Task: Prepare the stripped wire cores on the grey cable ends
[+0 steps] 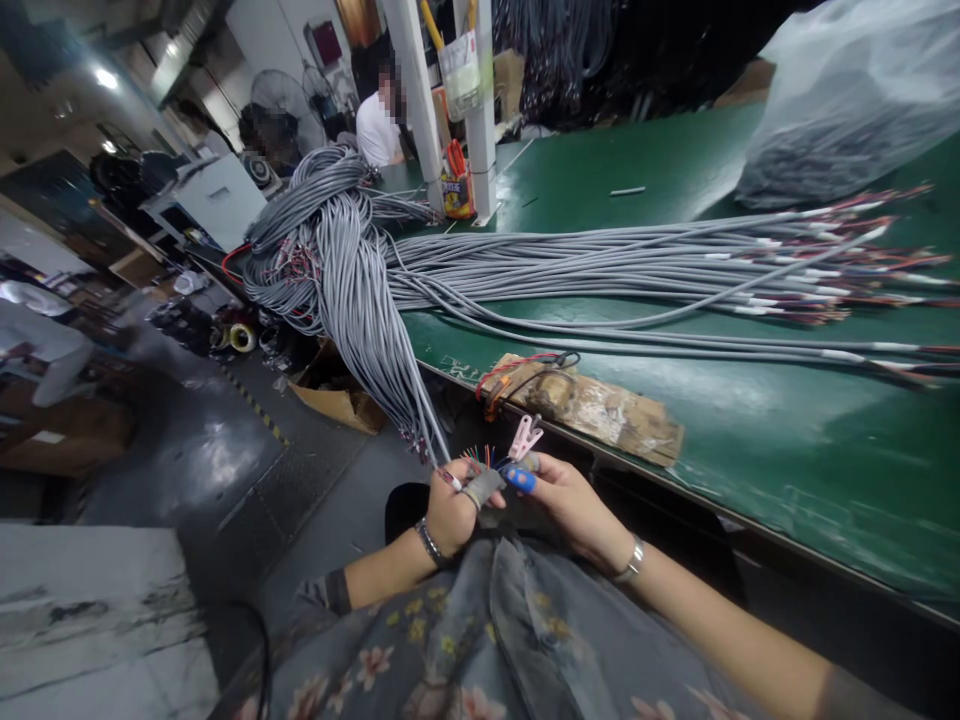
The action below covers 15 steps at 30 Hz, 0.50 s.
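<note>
My left hand [452, 512] is closed around the end of a grey cable [433, 420], its thumb wrapped in a grey finger cover. Thin coloured wires [480, 457] fan out above that thumb. Close beside it, my right hand [574, 505] pinches dark wires between covered fingertips, one of them in a blue cover [520, 479]. A pink clothespin [525, 437] sticks up right at these fingertips; what it clips, if anything, is hidden. The held cable seems to run up into a large bundle of grey cables [360, 270] draped over the bench edge.
Many grey cables with stripped ends [600, 265] lie along the green bench [810, 430]. A worn wooden block [592, 405] with red and black leads sits at the near edge. Beyond are a plastic bag [862, 100], a white post [420, 100] and a seated person [379, 130].
</note>
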### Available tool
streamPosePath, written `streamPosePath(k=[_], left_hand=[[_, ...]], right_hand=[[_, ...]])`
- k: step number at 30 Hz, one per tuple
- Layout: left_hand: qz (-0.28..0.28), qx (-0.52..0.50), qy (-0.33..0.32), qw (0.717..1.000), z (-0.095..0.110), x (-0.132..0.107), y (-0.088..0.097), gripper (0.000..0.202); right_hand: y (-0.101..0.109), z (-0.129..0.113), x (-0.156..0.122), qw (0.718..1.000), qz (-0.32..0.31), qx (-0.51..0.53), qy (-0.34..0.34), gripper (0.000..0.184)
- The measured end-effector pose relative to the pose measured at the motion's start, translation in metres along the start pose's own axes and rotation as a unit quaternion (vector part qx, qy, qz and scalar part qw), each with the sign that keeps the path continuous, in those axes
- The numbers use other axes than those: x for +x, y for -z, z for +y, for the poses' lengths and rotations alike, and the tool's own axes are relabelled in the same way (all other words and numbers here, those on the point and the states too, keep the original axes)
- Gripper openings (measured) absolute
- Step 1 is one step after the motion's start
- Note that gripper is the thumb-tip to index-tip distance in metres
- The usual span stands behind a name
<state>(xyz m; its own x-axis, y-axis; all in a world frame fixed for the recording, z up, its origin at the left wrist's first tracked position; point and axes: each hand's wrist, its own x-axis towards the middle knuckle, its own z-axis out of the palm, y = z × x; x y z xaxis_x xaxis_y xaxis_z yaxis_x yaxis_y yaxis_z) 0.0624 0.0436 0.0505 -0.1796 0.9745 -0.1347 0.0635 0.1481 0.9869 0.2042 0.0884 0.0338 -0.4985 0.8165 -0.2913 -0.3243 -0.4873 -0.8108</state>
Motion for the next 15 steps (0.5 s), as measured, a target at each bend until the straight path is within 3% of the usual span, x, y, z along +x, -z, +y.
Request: streamPosePath(k=[5, 9, 12, 15], left_hand=[[0.019, -0.066, -0.006, 0.998, -0.008, -0.002, 0.000, 0.027], [0.018, -0.042, -0.028, 0.999, -0.001, -0.003, -0.002, 0.025], [0.023, -0.025, -0.024, 0.999, 0.006, -0.003, -0.006, 0.026], [0.020, -0.004, -0.023, 1.000, 0.011, -0.002, -0.009, 0.026]], right_hand=[[0.010, 0.003, 0.006, 0.997, -0.010, 0.071, -0.020, 0.029], [0.011, -0.004, 0.015, 0.992, -0.009, 0.120, -0.026, 0.038], [0.009, -0.009, 0.018, 0.998, 0.002, 0.051, 0.043, 0.041], [0.008, -0.009, 0.019, 0.984, 0.082, -0.069, 0.141, 0.045]])
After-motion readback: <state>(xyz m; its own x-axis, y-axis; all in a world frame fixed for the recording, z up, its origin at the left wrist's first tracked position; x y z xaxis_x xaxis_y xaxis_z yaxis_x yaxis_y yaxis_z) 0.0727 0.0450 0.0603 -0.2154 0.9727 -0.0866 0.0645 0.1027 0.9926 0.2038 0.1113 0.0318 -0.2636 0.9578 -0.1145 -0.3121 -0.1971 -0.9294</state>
